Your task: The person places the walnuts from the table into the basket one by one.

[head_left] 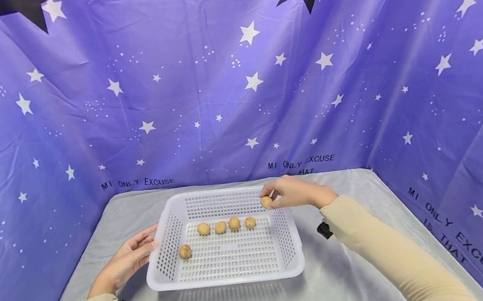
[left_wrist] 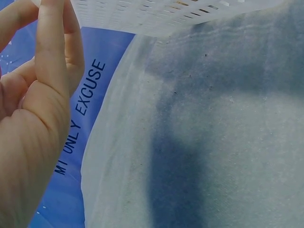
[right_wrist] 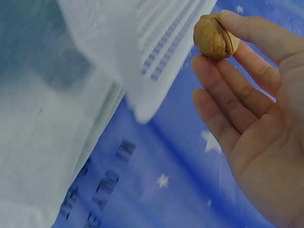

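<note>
**Walnut held at the basket's far corner**

The right hand [head_left: 293, 193] pinches a walnut [head_left: 266, 201] in its fingers [right_wrist: 247, 33] above the white basket [head_left: 226, 274] rim. The left hand [head_left: 129, 259], fingers relaxed and straight, touches the basket's left wall on the desk [head_left: 350, 277].

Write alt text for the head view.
A person's right hand pinches a walnut over the far right corner of a white perforated basket holding five more walnuts. The left hand touches the basket's left wall, on a grey table before a starry purple backdrop.
</note>
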A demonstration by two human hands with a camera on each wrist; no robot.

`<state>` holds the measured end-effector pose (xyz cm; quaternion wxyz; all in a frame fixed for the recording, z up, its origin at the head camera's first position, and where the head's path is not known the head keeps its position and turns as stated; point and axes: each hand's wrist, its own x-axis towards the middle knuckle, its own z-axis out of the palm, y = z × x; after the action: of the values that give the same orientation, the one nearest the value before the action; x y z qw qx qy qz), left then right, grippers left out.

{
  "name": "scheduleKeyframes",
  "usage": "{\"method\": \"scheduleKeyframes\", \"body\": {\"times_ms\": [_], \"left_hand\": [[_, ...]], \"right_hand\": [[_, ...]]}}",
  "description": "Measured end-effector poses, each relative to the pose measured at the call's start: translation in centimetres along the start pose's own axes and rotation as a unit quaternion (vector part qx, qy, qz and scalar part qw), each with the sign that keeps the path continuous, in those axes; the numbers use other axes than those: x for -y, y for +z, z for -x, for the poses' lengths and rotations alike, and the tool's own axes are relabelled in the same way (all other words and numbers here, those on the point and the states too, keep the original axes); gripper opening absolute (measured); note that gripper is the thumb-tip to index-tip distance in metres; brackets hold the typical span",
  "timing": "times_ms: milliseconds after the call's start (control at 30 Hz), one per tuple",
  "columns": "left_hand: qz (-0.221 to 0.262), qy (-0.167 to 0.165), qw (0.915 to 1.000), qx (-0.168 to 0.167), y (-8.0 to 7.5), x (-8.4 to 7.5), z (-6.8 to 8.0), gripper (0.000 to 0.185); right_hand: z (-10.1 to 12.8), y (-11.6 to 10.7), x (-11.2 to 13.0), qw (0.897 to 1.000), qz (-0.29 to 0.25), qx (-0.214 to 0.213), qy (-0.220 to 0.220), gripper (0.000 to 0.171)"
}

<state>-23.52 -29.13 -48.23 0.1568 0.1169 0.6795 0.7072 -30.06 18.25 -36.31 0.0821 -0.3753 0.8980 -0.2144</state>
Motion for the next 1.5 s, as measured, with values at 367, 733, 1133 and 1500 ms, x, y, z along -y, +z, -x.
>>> {"method": "scheduleKeyframes", "body": {"times_ms": [367,733,1133,1500], "left_hand": [[-0.001,0.009,0.9999,0.01,-0.1,0.1,0.1,0.064],[-0.001,0.011,0.9999,0.012,-0.2,0.1,0.0,0.063],[0.007,0.018,0.9998,0.01,-0.2,0.2,0.0,0.062],[0.013,0.028,0.9993,0.021,-0.3,0.6,-0.1,0.059]], "right_hand": [[-4.9,3.9,3.2,0.998,-0.009,0.051,-0.024,0.033],[-9.3,8.5,6.0,0.993,-0.02,0.103,-0.052,0.037],[-12.4,12.7,8.0,0.988,0.022,0.139,-0.06,0.033],[-13.1,15.0,7.4,0.99,-0.013,0.133,-0.042,0.031]]}}
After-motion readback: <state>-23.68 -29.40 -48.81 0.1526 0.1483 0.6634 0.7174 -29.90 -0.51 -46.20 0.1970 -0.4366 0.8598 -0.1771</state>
